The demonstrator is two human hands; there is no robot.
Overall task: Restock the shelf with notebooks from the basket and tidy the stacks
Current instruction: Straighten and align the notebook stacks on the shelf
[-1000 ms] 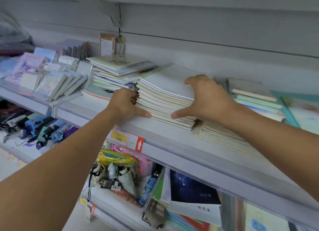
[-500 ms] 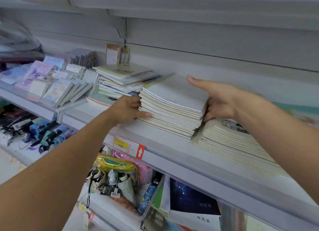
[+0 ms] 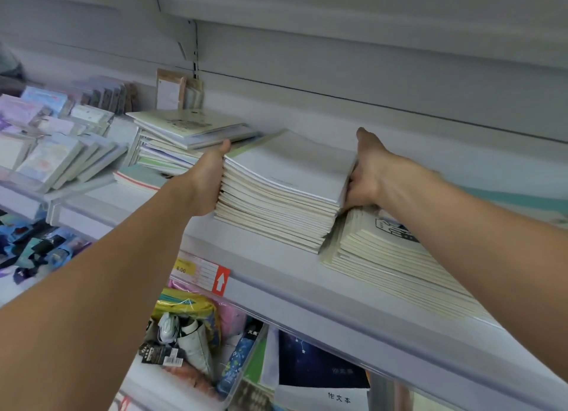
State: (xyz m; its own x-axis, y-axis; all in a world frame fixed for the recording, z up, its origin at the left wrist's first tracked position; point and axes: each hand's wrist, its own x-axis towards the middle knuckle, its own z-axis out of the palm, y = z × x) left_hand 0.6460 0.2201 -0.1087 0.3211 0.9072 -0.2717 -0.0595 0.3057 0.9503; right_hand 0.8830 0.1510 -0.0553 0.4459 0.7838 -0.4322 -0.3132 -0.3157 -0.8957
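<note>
A thick stack of cream notebooks (image 3: 285,189) with a plain white cover lies on the white shelf (image 3: 276,275). My left hand (image 3: 207,180) presses flat against the stack's left side, thumb up along its top edge. On the right side, my right hand (image 3: 367,174) grips the stack, fingers curled under its edge and thumb raised. A second cream stack (image 3: 384,257) with a black printed cover lies lower at the right, partly under my right forearm. No basket is in view.
A messy pile of pale green and white notebooks (image 3: 187,137) stands left of the stack, close to my left hand. Small pastel notepads (image 3: 55,152) fill the far left. A yellow price tag with a red arrow (image 3: 199,272) hangs on the shelf edge. Bags and books sit below.
My left hand has turned flat against the stack's left side. My right hand slid down its right edge and curled under it. The stack looks squarer.
</note>
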